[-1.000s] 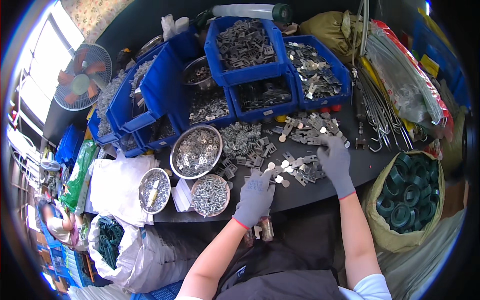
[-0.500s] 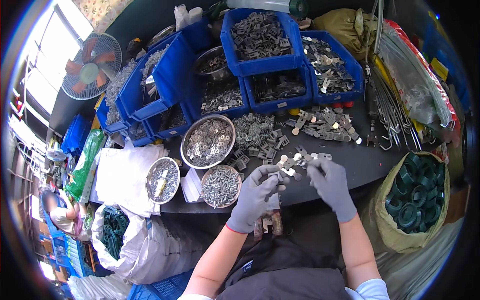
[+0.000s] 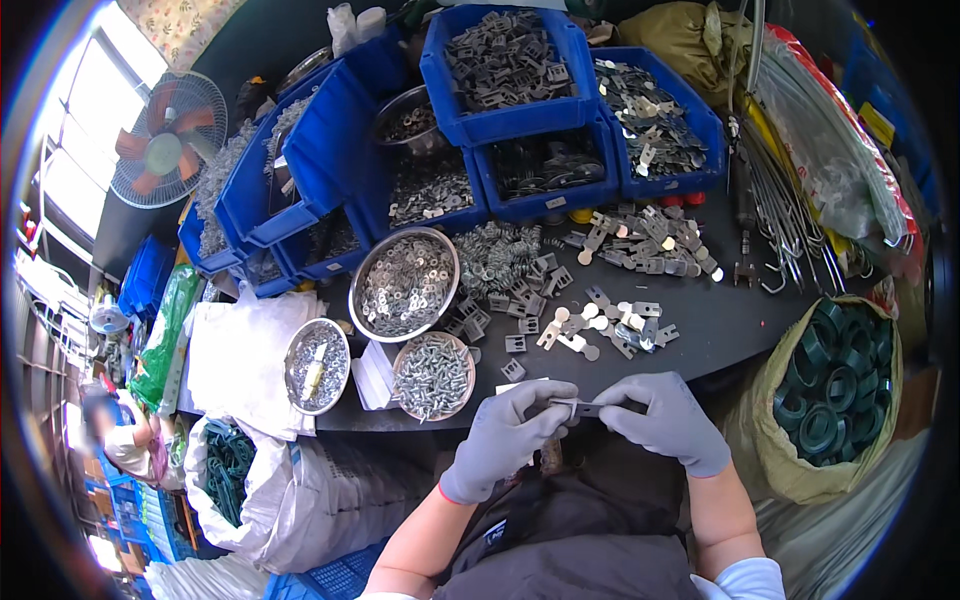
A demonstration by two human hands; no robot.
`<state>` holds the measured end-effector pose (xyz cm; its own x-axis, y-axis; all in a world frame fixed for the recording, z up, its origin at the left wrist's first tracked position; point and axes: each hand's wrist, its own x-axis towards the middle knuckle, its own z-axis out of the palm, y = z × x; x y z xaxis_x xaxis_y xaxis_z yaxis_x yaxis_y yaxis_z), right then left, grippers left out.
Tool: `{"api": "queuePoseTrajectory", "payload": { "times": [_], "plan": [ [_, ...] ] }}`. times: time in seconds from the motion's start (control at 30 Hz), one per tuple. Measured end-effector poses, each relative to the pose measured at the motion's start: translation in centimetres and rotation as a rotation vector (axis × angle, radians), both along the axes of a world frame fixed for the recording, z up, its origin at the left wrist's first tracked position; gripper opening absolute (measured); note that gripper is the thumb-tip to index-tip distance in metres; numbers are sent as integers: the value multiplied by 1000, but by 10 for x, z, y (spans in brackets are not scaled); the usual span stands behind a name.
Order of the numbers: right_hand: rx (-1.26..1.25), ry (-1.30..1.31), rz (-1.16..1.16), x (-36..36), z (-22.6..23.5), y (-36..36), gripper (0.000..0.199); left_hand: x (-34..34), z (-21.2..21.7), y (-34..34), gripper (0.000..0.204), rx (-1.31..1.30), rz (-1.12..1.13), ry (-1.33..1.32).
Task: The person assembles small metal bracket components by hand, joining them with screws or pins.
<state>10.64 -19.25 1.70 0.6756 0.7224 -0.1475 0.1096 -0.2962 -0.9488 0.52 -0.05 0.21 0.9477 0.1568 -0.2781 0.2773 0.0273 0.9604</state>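
Note:
My left hand (image 3: 512,438), in a grey glove, is closed in a pinch on a small metal bracket (image 3: 564,402), mostly hidden by the fingers. Opposite it, my gloved right hand (image 3: 668,422) pinches a flat metal tab (image 3: 589,410), whose end meets the bracket. Both hands are at the table's near edge, above my lap. Just beyond them lies a loose group of flat metal tabs with round ends (image 3: 608,325). To its left are several bent metal brackets (image 3: 515,343) and a pile of springs (image 3: 495,258).
Blue bins (image 3: 505,125) of metal parts stand stacked at the back. Left of my hands are a bowl of screws (image 3: 434,377), a bowl of washers (image 3: 405,283) and a white sack (image 3: 300,490). A sack of green rings (image 3: 830,400) stands right. A person (image 3: 125,435) is far left.
Both hands have drawn back from the group of tabs toward me and come together. The right hand now holds a flat tab against the bracket in the left.

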Motion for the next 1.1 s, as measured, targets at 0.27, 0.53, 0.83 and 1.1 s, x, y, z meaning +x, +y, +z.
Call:
{"api": "queuePoseTrajectory", "payload": {
  "times": [0.27, 0.53, 0.83, 1.1],
  "plan": [
    [179, 556, -142, 15, -31, -5, 15, 37, 2, 1, 26, -272, -63, 84],
    [240, -23, -904, 116, -53, -1, 15, 101, -32, 16, 42, 1278, 84, -14],
    [-97, -873, -465, 100, -77, 4, 17, 110, -70, 33, 13, 1386, 139, -72],
    [-665, -811, -134, 105, -66, 21, 19, 75, -38, 26, 24, 963, 339, -457]
  ]
}}
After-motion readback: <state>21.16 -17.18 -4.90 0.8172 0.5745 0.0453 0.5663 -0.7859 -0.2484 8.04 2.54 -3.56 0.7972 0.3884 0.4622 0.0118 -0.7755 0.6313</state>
